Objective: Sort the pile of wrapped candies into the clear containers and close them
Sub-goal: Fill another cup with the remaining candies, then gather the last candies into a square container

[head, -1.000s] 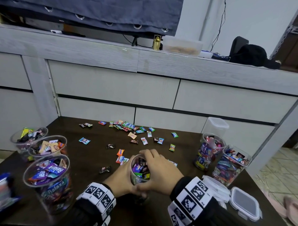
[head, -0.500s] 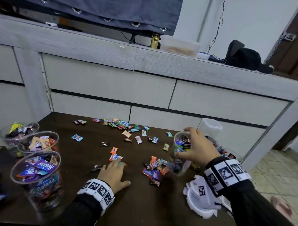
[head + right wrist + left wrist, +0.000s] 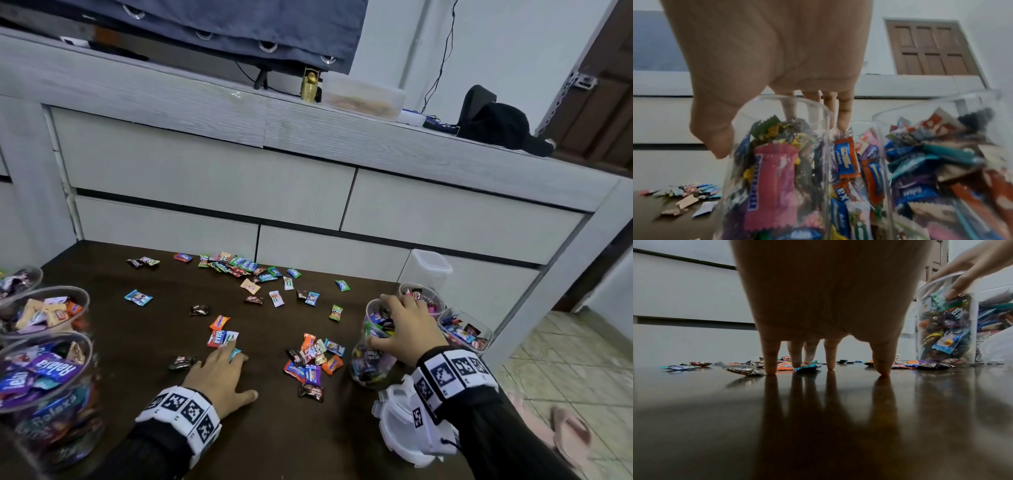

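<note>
Head view shows our right hand [image 3: 409,330] curled over the rim of a clear container [image 3: 371,346] packed with wrapped candies, thumb on the near wall and fingers hooked over the far rim; the container stands on the dark table [image 3: 274,442]. Our grip there is closed on the container. Our left hand [image 3: 219,373] rests spread, fingertips [image 3: 770,368] down on the table, holding nothing; one fingertip presses a teal candy [image 3: 806,367]. Between the two hands lies a small heap of candies [image 3: 313,359], and more loose candies [image 3: 239,267] scatter beyond the left hand. Just beyond and to the right of the right hand stand two more filled containers [image 3: 464,330]. White lids [image 3: 404,428] lie under the right wrist. Well left of the left hand stand three filled containers [image 3: 44,387].
</note>
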{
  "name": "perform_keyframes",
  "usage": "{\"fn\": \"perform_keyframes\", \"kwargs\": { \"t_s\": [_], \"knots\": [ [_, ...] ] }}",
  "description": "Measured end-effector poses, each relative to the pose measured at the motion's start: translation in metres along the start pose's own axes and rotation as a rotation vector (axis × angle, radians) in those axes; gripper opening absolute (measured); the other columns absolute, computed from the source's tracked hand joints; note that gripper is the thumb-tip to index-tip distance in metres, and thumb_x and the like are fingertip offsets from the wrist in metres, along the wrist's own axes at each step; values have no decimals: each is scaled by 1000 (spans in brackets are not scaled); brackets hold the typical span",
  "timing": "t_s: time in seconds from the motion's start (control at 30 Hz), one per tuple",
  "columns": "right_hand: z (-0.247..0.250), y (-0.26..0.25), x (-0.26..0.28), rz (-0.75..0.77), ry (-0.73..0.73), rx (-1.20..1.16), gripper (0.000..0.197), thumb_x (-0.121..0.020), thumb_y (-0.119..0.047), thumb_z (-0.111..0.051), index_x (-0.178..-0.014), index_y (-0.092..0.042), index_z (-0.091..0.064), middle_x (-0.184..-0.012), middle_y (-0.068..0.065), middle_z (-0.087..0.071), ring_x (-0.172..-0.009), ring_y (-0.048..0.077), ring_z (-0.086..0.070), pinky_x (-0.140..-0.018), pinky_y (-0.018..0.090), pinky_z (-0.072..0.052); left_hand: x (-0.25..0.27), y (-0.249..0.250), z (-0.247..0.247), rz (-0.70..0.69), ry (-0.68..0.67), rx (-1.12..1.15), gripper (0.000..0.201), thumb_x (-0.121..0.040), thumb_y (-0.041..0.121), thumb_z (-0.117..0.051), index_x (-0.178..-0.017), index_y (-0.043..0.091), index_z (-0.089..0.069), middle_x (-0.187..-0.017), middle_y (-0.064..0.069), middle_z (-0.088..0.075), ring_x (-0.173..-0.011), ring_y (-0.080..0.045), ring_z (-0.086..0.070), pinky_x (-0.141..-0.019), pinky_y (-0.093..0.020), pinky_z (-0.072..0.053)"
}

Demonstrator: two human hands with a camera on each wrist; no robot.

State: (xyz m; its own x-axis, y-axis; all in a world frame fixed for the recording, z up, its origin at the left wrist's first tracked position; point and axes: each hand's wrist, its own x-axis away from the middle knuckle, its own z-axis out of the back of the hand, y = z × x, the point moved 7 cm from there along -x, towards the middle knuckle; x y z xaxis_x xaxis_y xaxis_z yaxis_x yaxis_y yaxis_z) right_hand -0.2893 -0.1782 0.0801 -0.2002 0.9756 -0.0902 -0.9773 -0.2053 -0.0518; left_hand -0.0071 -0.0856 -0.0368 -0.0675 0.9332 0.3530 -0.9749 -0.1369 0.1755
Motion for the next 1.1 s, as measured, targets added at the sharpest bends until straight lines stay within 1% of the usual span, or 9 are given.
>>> {"fn": "perform_keyframes", "kwargs": {
  "t_s": [0.1,0.2,0.37,0.5,0.6,0.7,0.87,0.97,1.1],
  "knots": [
    [2,-2,3,-1,0,114,95,-72,-70,-60,-147,-27,-22,-149,4,-29,-137,27,-25,-109,44,-30,0,0,1,-5,-5,-3,77,-92,60,-51,-154,28,-18,-165,-1,3,-151,-20,-4,-121,-44,-21],
    [17,-2,2,-29,35,-15,94,-71,-78,-51,-143,-22,-31,-145,4,-36,-134,26,-30,-107,47,-32,0,-1,-1,-14,9,-11,77,-92,61,-50,-154,27,-18,-164,-1,4,-151,-19,-3,-121,-43,-20],
    [76,29,-30,-119,149,-263,63,-84,-54,-60,-130,-13,-47,-135,11,-49,-128,28,-39,-105,41,-35,-3,2,2,-6,65,-22,71,-91,63,-49,-150,30,-26,-164,0,-2,-151,-18,-6,-121,-43,-17],
    [108,62,-78,-220,113,-220,60,-86,-43,-65,-129,-7,-47,-132,16,-51,-121,30,-48,-100,39,-40,-12,11,21,-32,195,-10,56,-92,61,-47,-140,35,-38,-161,3,-16,-148,-15,-15,-118,-38,-22],
    [114,84,-112,-308,85,-155,63,-83,-42,-69,-130,-5,-46,-130,17,-53,-118,33,-51,-91,36,-41,-31,20,30,-40,174,-14,54,-94,59,-48,-141,33,-39,-161,2,-15,-148,-16,-15,-119,-39,-22],
    [105,105,-146,-359,30,-63,69,-81,-43,-71,-130,-3,-44,-126,20,-55,-113,34,-53,-83,35,-41,-53,28,35,-43,117,-36,59,-94,56,-49,-145,30,-34,-163,0,-11,-150,-18,-11,-120,-41,-19],
    [70,143,-194,-377,-98,89,89,-67,-67,-70,-126,-6,-43,-126,19,-56,-109,37,-56,-93,45,-47,-80,32,32,-32,-14,-51,76,-89,64,-52,-150,28,-25,-164,-1,-7,-150,-20,-13,-120,-42,-23],
    [45,167,-218,-380,-182,180,100,-58,-73,-72,-129,-9,-44,-130,16,-54,-112,35,-56,-94,44,-47,-87,32,28,-30,-46,-62,81,-86,66,-55,-150,28,-24,-163,-1,-11,-148,-20,-16,-116,-41,-29],
    [18,167,-225,-370,-270,202,101,-65,-74,-64,-137,-6,-43,-138,16,-49,-122,34,-50,-102,43,-40,-92,32,26,-38,-33,-89,82,-85,67,-56,-150,28,-24,-162,-1,-13,-147,-21,-17,-115,-42,-30]
  ]
}}
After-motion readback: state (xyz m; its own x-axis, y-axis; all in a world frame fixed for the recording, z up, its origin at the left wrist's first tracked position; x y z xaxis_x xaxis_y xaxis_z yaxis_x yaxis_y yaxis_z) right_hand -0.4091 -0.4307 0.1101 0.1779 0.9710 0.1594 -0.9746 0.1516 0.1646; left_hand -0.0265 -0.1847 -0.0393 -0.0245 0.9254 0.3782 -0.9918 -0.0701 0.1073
